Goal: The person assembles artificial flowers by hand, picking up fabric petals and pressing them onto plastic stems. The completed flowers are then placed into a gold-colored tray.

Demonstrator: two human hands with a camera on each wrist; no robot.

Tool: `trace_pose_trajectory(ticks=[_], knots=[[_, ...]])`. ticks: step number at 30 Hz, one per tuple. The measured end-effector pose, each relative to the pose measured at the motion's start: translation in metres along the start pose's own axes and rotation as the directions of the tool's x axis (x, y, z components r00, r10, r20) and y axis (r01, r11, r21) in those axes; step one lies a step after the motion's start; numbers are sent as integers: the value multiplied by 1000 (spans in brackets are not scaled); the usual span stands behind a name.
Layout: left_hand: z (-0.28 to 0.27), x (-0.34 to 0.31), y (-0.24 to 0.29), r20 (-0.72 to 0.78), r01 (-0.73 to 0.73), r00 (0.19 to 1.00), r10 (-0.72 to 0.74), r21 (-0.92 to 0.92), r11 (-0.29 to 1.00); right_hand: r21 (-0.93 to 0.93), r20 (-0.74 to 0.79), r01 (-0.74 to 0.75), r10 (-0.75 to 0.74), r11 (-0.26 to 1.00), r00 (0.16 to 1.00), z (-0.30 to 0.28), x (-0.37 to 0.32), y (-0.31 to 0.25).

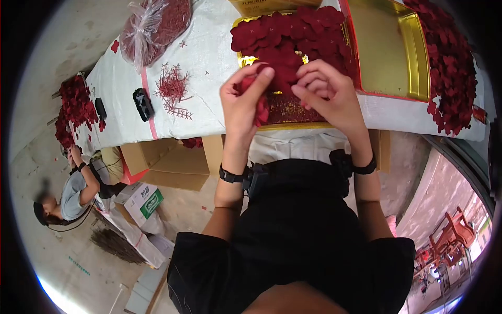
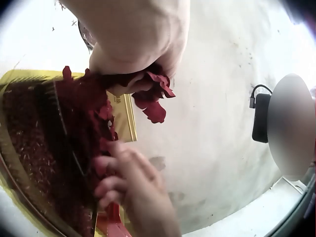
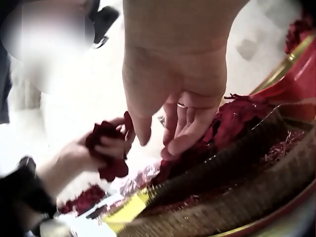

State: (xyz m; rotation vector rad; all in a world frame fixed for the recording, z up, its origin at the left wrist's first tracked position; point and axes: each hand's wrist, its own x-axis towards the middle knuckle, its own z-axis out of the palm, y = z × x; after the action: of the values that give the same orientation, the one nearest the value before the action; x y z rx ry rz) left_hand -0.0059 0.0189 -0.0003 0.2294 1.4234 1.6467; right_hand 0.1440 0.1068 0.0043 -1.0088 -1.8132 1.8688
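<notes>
The left hand (image 1: pixel 243 99) curls round a bunch of dark red petal pieces (image 1: pixel 262 111) above the near left part of a gold-rimmed tray (image 1: pixel 298 126). In the right wrist view, the red pieces (image 3: pixel 106 148) spread over the left fingers. Just right of it, the right hand (image 1: pixel 332 97) hovers over the tray with loosely bent fingers; thumb and fingertips stand apart in the right wrist view, with nothing seen between them. Flat red flower shapes (image 1: pixel 293 31) are heaped across the tray's far part, and small red bits (image 1: pixel 293 109) lie in its near part.
Right of the tray is a gold lid (image 1: pixel 384 47), beyond it a red petal heap (image 1: pixel 452 73). Leftward lie a pile of red stems (image 1: pixel 171 86), a black device (image 1: pixel 142 104) and a plastic bag (image 1: pixel 154 31). Below the table edge stands a cardboard box (image 1: pixel 172 165). Another person (image 1: pixel 76 193) is far left.
</notes>
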Motion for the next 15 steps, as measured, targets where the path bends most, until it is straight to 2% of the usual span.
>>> trace_pose_trajectory(ticks=[1, 2, 4, 5, 9, 12, 15], knots=[[-3, -1, 7, -15, 22, 1000, -22, 18, 1000, -178, 38, -50, 57, 983, 998, 0, -3, -4], [-9, 3, 8, -14, -21, 1000, 22, 22, 1000, -363, 56, 83, -68, 928, 996, 4, -6, 7], [-15, 7, 8, -38, -58, 998, 59, 24, 998, -669, 162, 321, -290, 671, 943, 19, -15, 46], [-17, 9, 9, -26, -53, 998, 53, 6, 999, -688, 194, 286, -211, 667, 958, 26, -19, 49], [-20, 6, 10, -26, -25, 999, 24, -28, 999, -654, 295, 407, -281, 637, 913, 39, -13, 58], [-12, 3, 13, -30, -26, 999, 25, -41, 999, -659, 397, 439, -213, 611, 893, 39, -5, 64], [-16, 2, 10, -7, -7, 1000, 7, -52, 999, -695, 415, 453, -204, 558, 887, 40, -4, 64]])
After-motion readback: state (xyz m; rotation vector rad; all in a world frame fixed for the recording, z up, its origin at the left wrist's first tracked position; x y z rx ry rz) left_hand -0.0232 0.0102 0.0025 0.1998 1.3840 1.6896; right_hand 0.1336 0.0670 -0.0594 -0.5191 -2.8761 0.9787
